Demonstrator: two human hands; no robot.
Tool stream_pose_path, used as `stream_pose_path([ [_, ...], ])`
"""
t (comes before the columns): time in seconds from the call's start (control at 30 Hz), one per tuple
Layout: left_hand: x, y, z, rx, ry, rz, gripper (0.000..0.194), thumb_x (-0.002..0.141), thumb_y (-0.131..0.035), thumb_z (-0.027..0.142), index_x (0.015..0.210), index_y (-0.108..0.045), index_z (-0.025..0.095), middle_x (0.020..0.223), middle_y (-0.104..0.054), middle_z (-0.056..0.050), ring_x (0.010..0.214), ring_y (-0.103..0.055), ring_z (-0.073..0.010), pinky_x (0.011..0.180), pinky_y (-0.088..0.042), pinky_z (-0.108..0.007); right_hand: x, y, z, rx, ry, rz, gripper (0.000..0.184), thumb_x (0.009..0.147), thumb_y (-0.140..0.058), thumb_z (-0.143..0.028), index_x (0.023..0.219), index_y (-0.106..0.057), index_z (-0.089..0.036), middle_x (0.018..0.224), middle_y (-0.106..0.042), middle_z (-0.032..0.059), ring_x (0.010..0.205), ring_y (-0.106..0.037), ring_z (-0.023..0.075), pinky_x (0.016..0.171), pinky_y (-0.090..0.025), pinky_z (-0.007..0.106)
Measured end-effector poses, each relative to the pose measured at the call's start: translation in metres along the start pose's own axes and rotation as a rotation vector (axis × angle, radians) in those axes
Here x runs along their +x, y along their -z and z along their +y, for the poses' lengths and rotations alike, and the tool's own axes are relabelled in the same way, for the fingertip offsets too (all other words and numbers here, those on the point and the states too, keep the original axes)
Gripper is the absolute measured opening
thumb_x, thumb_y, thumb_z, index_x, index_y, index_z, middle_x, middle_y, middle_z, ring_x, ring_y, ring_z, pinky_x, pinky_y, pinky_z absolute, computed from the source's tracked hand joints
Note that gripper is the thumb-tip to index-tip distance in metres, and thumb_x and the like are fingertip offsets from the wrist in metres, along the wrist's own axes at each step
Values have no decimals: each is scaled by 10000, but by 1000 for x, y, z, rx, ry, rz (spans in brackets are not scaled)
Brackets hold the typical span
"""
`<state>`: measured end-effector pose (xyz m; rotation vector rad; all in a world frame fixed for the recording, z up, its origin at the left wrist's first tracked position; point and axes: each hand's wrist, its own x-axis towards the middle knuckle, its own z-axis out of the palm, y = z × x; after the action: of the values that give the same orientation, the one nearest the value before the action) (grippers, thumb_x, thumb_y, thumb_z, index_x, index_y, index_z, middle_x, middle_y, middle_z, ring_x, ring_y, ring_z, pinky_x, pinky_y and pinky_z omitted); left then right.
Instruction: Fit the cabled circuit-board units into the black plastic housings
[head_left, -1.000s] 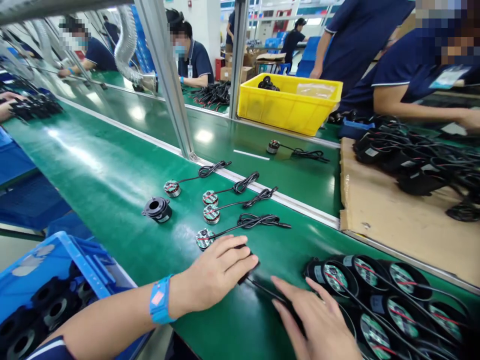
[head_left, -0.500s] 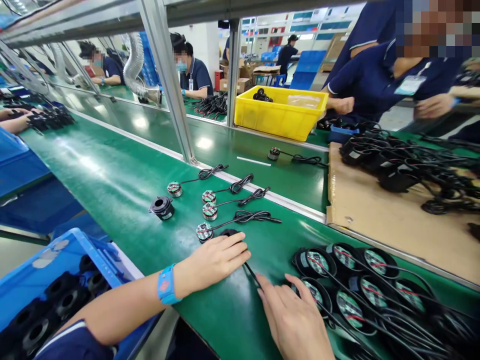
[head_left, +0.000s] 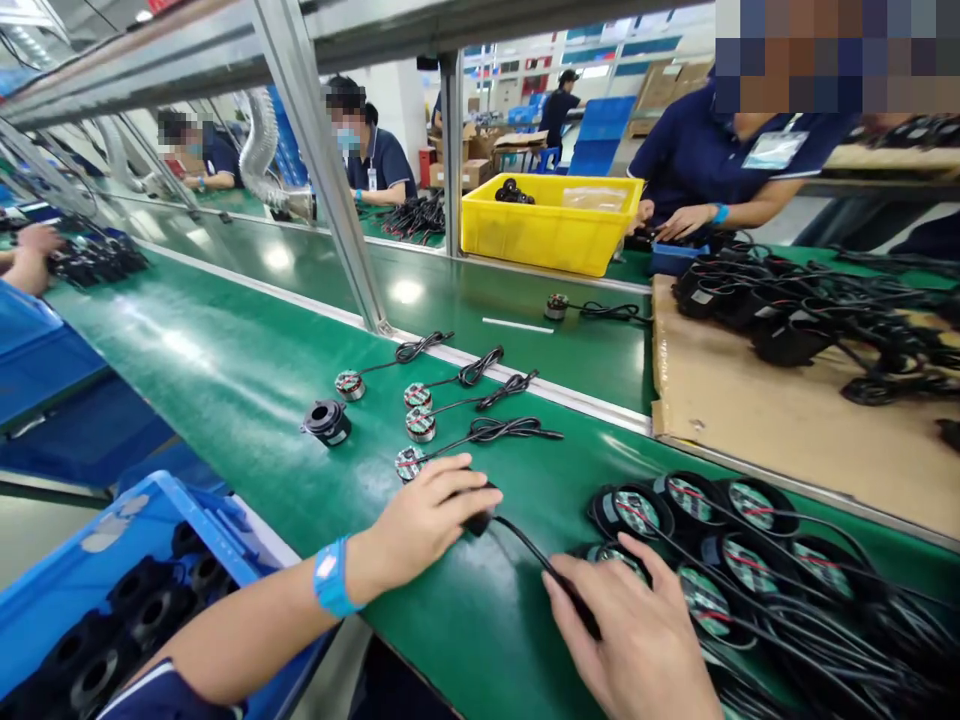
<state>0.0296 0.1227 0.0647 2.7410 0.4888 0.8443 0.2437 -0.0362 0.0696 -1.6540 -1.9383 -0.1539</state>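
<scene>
Left hand (head_left: 427, 520), half-curled, gripped housing (head_left: 480, 522); right hand (head_left: 637, 630), nearly closed, held cable (head_left: 527, 545) just right of housing.

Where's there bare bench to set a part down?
Bare green benchtop lies left of the lone black housing, and between the looped cables and the wired housings. It's crowded beside the right hand, where those wired housings bunch together.

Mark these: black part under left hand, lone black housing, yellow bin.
Black part (head_left: 479, 523): head view, exposed end.
Lone black housing (head_left: 334, 431): head view, side wall.
Yellow bin (head_left: 536, 240): head view, front wall.
</scene>
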Motion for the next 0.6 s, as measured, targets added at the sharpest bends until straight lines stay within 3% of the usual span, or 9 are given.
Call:
stream_pose_path([
  [0.13, -1, -4, -2, -308, 234, 75, 540, 801, -840, 293, 1294, -624, 246, 1263, -685, -92, 1282, -610, -274, 1089, -534, -475, 6, 14, -3, 80, 6, 112, 139, 907, -656, -150, 1023, -608, -210, 797, -701, -38, 648, -644, 107, 1108, -319, 446],
  [0.27, 0, -7, 2, -492, 339, 120, 650, 759, -874, 386, 1333, -591, 273, 1325, -634, -105, 1302, -585, -290, 1101, -508, -478, 7, 19, -6, 129, 39, 125, 106, 898, -667, -159, 948, -592, -214, 736, -660, -54, 609, -623, 107, 1110, -325, 449],
  [0.37, 1, -7, 7, -527, 376, 86, 718, 745, -883, 418, 1374, -556, 304, 1345, -601, -99, 1284, -576, -288, 1097, -498, -464, 7, 15, -8, 167, -4, 154, 118, 941, -621, -187, 1057, -616, -209, 880, -706, -6, 795, -689, 140, 1085, -394, 368],
  [0.47, 0, -9, 15, -533, 355, 68, 721, 724, -901, 408, 1345, -553, 296, 1285, -609, -82, 1222, -590, -271, 1063, -505, -435, 11, 10, -12, 273, -142, 107, 284, 1002, -519, -218, 1282, -563, -207, 1162, -684, 57, 1022, -684, 146, 920, -523, 246],
  [0.6, -1, -15, 23, -589, 290, 51, 657, 771, -867, 384, 1322, -529, 271, 1268, -614, -90, 1183, -607, -254, 1020, -521, -406, 19, 6, -17, 468, -247, -89, 274, 1014, -528, -280, 1288, -532, -292, 981, -655, -11, 662, -617, 89, 596, -546, 184],
])
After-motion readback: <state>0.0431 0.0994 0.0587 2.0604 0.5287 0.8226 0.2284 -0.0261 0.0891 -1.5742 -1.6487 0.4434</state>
